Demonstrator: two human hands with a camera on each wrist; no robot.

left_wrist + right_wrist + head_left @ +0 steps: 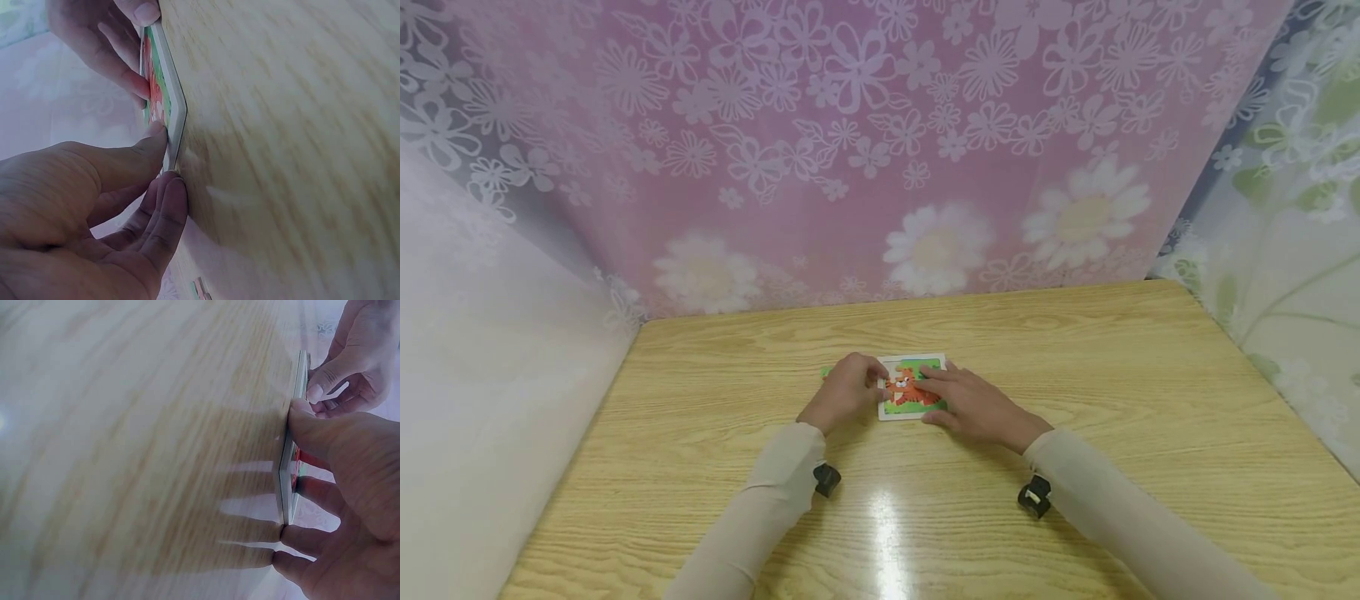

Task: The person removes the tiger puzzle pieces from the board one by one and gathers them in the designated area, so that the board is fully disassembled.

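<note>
A small jigsaw puzzle (pixel 913 413) in a white frame lies on the wooden table, its picture an orange tiger on green. At its left edge, my left hand (pixel 852 385) pinches the frame, the thumb (pixel 153 140) over the picture side and curled fingers (pixel 172 194) at the rim. From the right, my right hand (pixel 977 404) holds the puzzle with its thumb (pixel 306 419) on the near edge. Two of its fingers reach across the tiger, while others rest at the frame's outer edge. A pale patch shows in the picture's upper left corner, partly hidden by my left fingers.
A green piece (pixel 825 372) pokes out behind my left hand on the wooden table (pixel 737 350). Flowered curtains (pixel 865 167) hang behind the table and along both sides. A black wrist camera (pixel 827 480) sits under my left sleeve, another (pixel 1034 497) under the right.
</note>
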